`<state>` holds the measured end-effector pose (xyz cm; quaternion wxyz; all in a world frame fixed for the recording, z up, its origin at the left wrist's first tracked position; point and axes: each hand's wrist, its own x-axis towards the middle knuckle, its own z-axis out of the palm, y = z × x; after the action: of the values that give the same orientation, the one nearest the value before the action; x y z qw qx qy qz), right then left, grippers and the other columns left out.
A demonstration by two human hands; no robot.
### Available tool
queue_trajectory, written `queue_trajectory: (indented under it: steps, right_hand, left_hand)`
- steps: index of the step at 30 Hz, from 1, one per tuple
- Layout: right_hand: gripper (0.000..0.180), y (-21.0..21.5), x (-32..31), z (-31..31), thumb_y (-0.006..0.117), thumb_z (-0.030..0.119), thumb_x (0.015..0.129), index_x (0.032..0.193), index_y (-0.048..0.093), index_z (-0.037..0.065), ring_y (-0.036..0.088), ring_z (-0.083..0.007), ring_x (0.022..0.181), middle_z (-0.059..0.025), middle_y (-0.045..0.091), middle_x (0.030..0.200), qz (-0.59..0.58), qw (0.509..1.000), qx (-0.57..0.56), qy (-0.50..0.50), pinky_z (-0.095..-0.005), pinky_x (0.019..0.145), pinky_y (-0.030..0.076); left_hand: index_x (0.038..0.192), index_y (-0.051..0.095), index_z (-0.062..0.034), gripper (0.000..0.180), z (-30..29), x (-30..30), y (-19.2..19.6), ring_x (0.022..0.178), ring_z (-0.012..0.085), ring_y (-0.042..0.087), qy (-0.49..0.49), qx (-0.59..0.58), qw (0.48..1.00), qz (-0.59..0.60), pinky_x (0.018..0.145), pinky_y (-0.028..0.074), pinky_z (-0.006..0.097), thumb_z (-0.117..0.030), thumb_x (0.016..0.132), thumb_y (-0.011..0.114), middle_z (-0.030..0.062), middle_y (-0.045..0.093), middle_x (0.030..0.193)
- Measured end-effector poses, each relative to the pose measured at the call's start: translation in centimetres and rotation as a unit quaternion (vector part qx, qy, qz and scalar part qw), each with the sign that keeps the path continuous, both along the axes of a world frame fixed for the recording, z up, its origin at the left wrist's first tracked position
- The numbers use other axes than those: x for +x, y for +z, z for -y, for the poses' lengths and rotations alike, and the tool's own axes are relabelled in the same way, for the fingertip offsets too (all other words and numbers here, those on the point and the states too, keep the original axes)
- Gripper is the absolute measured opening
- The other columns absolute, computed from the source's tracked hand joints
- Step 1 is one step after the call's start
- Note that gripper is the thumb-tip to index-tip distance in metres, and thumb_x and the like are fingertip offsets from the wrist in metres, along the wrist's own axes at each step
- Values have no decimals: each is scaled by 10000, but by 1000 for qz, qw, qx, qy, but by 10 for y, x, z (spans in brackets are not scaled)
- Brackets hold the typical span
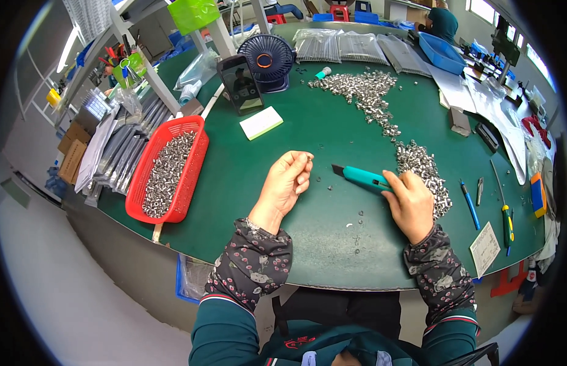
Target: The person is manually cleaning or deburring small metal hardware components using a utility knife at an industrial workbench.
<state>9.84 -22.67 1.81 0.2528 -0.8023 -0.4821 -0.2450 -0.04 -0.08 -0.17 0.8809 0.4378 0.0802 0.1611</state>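
Observation:
My right hand (411, 204) grips a teal utility knife (364, 177), its dark blade pointing left toward my other hand. Thumb and fingertips are pinched together on my left hand (284, 186); whatever they hold is too small to make out. A gap separates the blade tip from the left fingers. Just right of the knife lies a heap of small silvery metal sleeves (420, 168), partly behind my right hand. A second, larger spread of the same sleeves (359, 88) lies farther back. Small dark rings or shavings (360, 221) are scattered on the green table (320, 244) between my forearms.
A red plastic basket (198, 155) of sleeves stands at left. Behind are a propped phone (240, 85), a small fan (266, 61) and a white pad (261, 123). At right lie a blue pen (470, 205), a screwdriver (507, 224) and a paper slip (484, 249).

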Motion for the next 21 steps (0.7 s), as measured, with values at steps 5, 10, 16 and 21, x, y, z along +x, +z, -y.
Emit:
queue_trajectory:
  steps: [5, 10, 16, 21]
  right_hand:
    - [339, 6, 0, 0, 642, 87, 615, 941, 548, 87, 480, -213, 613, -66, 443, 689, 36, 998, -29, -32, -313, 516, 397]
    - [341, 8, -4, 2, 644, 69, 612, 940, 547, 75, 479, -226, 600, -76, 443, 675, -48, 998, 49, -14, -326, 519, 392]
    - [347, 4, -4, 4, 650, 67, 604, 937, 552, 66, 481, -230, 578, -79, 449, 666, -72, 994, 79, 22, -323, 510, 393]
    - [338, 7, -4, 0, 647, 65, 605, 930, 554, 62, 485, -233, 575, -81, 452, 664, -82, 992, 90, 33, -317, 505, 393]
  left_hand:
    - [894, 506, -53, 119, 3, 2, 3, 505, 33, 387, 33, 44, 998, 0, 400, 310, 152, -157, 837, 493, 34, 515, 759]
    - [935, 505, -48, 127, 4, -1, 6, 508, 27, 396, 25, 51, 998, -17, 409, 314, 151, -111, 826, 493, 51, 531, 796]
    - [934, 510, -41, 125, 5, 1, 1, 522, 28, 405, 11, 54, 998, -21, 424, 323, 157, -95, 824, 482, 49, 533, 801]
    - [895, 498, -54, 84, 3, -2, 7, 542, 40, 407, 22, 52, 998, -25, 437, 327, 168, -101, 829, 476, 33, 514, 767]
